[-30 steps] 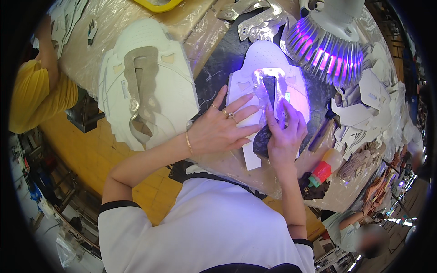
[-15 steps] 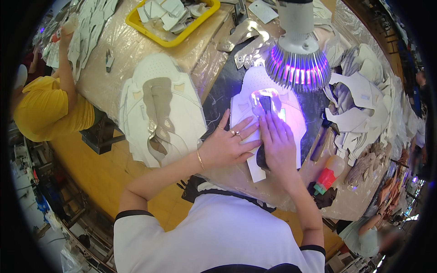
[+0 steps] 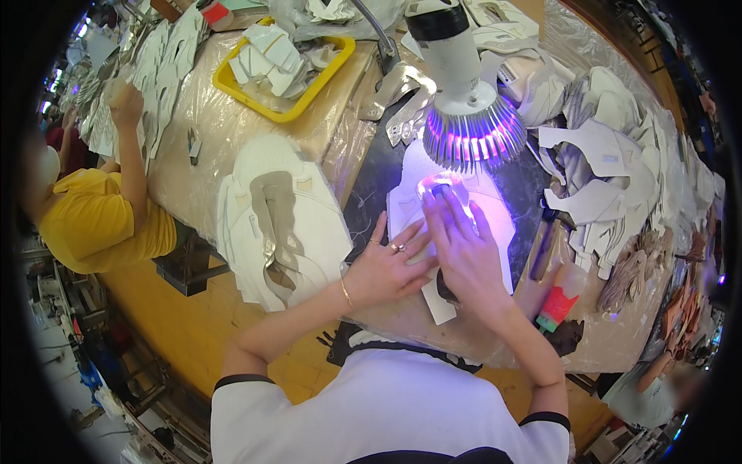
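A flat white shoe upper (image 3: 496, 232) lies on a dark mat (image 3: 533, 182), brightly lit in purple-white light. My left hand (image 3: 390, 267), with rings on it, rests with fingers spread along the upper's left edge. Across the middle of the upper lies my right hand (image 3: 466, 259), fingers stretched out flat near the brightest spot. A dark strip (image 3: 444, 286) shows in part beneath my right hand; the rest of it is hidden. Just beyond my fingertips hangs a finned metal lamp (image 3: 473, 139) with a purple glow. Left of my hands is a stack of white uppers (image 3: 239, 220).
A yellow tray (image 3: 340, 58) holds loose white pieces at the back. Many white uppers (image 3: 607, 170) are heaped on the right. A red-and-clear squeeze bottle (image 3: 563, 298) and a dark-handled tool (image 3: 542, 251) lie nearer. A person in yellow (image 3: 108, 216) works at the far left.
My right hand has slid forward on the upper and now covers more of the dark strip. My left hand stays spread at the left edge. The whole view has shifted slightly.
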{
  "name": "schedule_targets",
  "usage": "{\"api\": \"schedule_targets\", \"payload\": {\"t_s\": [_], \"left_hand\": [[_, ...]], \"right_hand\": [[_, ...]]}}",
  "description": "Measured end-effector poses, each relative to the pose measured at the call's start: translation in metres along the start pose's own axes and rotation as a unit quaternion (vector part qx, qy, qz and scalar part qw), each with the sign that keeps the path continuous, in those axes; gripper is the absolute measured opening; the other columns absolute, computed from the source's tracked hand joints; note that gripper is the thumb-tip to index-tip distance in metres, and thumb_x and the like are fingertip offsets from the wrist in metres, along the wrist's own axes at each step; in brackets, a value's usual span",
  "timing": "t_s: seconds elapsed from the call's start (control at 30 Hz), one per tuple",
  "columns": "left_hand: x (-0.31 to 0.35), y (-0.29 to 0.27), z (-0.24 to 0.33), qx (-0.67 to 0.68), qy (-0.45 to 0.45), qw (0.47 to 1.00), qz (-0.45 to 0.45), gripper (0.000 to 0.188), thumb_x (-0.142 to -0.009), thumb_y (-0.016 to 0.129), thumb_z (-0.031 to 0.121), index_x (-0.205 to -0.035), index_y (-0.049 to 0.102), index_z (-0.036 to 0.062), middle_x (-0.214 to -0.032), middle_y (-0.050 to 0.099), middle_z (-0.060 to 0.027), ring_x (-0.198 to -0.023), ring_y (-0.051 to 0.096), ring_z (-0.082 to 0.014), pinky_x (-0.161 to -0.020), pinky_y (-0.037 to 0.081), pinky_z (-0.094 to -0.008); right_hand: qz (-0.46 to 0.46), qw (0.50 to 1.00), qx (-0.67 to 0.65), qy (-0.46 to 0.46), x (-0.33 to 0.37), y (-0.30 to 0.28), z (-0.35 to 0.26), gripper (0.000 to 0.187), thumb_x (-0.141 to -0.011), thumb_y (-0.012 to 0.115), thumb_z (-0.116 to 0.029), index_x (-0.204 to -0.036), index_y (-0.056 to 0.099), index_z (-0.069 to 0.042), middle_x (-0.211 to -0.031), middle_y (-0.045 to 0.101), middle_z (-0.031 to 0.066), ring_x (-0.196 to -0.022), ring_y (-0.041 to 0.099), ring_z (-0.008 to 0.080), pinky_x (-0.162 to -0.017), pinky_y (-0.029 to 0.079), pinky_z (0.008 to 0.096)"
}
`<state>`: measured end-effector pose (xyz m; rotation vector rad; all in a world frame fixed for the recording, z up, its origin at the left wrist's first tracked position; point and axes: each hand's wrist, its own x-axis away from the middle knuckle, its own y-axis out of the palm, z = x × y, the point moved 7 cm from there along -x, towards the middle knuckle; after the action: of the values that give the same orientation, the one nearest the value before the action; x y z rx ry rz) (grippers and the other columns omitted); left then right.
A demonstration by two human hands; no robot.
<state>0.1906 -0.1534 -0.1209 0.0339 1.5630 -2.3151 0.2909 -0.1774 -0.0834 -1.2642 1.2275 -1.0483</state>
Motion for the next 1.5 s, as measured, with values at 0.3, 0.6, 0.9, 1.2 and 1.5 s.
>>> {"api": "schedule_targets", "payload": {"t_s": [0.3,0.6,0.9,1.2,1.5], "left_hand": [[0.002,-0.001,0.000,0.003,-0.003,1.000,-0.006,0.029,-0.089,0.063,0.040,-0.109,0.066,0.0198,-0.143,0.049,-0.0093,-0.140,0.039,-0.0295,-0.108,0.020,-0.0734],[-0.010,-0.031,0.001,0.046,-0.043,0.998,-0.019,0.033,-0.089,0.067,0.036,-0.117,0.068,0.0187,-0.143,0.052,-0.0099,-0.137,0.043,-0.0279,-0.112,0.020,-0.0661],[-0.087,-0.049,-0.074,0.101,-0.160,0.980,0.058,0.050,-0.091,0.066,0.033,-0.136,0.054,0.0148,-0.124,0.060,-0.0201,-0.114,0.059,-0.0365,-0.097,0.046,-0.0443],[-0.097,-0.036,-0.065,0.163,-0.109,0.981,-0.007,0.036,-0.088,0.064,0.004,-0.123,0.057,0.0029,-0.079,0.060,-0.0097,-0.061,0.056,-0.0178,-0.062,0.049,-0.0321],[-0.027,-0.035,-0.043,0.394,-0.310,0.862,-0.076,0.045,-0.091,0.068,0.007,-0.132,0.050,0.0015,-0.081,0.052,0.0008,-0.068,0.043,-0.0016,-0.059,0.038,-0.0171]], "right_hand": [[0.037,0.995,-0.093,0.022,-0.016,-0.014,0.002,0.070,-0.084,0.053,-0.009,-0.149,0.030,0.003,-0.136,0.054,0.0224,-0.134,0.046,0.0337,-0.115,0.028,0.0456],[0.150,0.938,-0.236,0.205,0.034,-0.025,0.055,0.051,-0.088,0.062,-0.013,-0.137,0.051,-0.004,-0.117,0.060,0.0201,-0.116,0.055,0.0343,-0.102,0.041,0.0469],[0.035,0.826,-0.300,0.476,0.130,0.002,0.073,0.031,-0.093,0.066,-0.022,-0.117,0.061,-0.003,-0.087,0.063,0.0154,-0.076,0.062,0.0290,-0.066,0.047,0.0421],[0.198,0.946,-0.098,0.237,0.055,-0.080,0.168,0.013,-0.091,0.062,-0.010,-0.103,0.063,-0.009,-0.089,0.060,0.0122,-0.079,0.060,0.0347,-0.068,0.047,0.0446],[0.297,0.920,-0.199,0.163,0.023,-0.085,0.138,0.012,-0.088,0.067,-0.008,-0.100,0.066,-0.009,-0.088,0.061,0.0085,-0.075,0.062,0.0272,-0.065,0.050,0.0378]]}}
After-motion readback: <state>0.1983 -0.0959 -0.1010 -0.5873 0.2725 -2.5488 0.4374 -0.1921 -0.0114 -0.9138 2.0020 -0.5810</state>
